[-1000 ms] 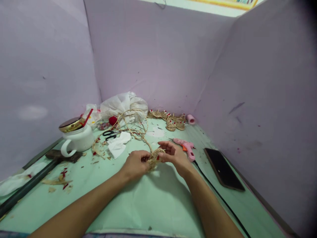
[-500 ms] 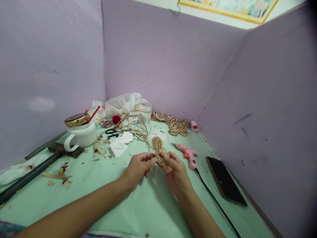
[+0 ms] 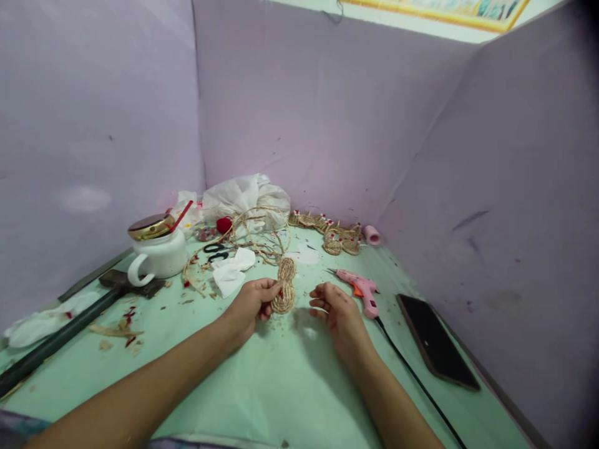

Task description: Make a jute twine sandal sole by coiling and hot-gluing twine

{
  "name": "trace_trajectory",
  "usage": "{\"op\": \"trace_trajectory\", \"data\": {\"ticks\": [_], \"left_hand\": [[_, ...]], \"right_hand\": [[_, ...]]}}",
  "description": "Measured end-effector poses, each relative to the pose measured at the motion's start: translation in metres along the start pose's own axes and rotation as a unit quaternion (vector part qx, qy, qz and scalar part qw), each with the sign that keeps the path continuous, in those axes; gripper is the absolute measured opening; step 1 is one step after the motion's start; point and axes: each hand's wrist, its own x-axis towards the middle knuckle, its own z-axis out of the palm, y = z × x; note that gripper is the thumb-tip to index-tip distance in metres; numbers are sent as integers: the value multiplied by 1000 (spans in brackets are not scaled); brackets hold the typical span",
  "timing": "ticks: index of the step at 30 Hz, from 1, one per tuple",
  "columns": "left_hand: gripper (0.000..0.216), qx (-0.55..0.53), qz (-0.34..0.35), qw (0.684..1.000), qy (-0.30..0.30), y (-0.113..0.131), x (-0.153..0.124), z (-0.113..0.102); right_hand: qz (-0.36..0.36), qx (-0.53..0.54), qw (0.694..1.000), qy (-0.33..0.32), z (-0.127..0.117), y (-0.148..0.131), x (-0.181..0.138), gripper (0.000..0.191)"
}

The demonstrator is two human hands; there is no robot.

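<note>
"What was nearest the person?"

"The black cord (image 3: 416,380), which ran back from the near side to the pink glue gun (image 3: 365,290). The right forearm lay close by; catching that cord could have dragged the gun."

"And the hands?"

"The left hand (image 3: 253,304) pinched the coiled straw piece (image 3: 284,288) by its lower left edge, thumb against fingers. The right hand (image 3: 336,310) held nothing; its fingers were loosely curled, apart from the piece and just beside the gun."

"Where was the piece, exactly?"

"In front of the person, between the hands, its long side pointing away. I couldn't tell whether its underside touched the green tabletop (image 3: 262,386)."

"What worried you?"

"With only one edge pinched, it could have twisted or its coils could have spread if pulled. And if the gun was hot, a careless reach could have met its tip."

"Farther off?"

"White paper (image 3: 231,273) lay left of the piece, with black-handled scissors (image 3: 215,248) behind it. Beyond them, loose straw cord (image 3: 246,219) looped in front of a plastic bag (image 3: 243,193). A tug could have knotted those loops."
</note>
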Motion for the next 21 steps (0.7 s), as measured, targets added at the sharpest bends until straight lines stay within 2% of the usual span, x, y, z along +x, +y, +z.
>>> {"op": "trace_trajectory", "data": {"ticks": [5, 7, 13, 21], "left_hand": [[38, 25, -27, 997, -63, -5, -4, 6], [39, 34, -37, 995, -89, -6, -8, 9], [40, 34, -39, 993, -107, -6, -11, 8], [45, -1, -15, 999, -43, -3, -5, 3]], "right_hand": [[113, 48, 988, -95, 5, -1, 0, 33], [127, 71, 982, -119, 8, 0, 0, 34], [68, 139, 984, -83, 1, 0, 6, 18], [58, 124, 989, -63, 3, -8, 1, 33]]}}
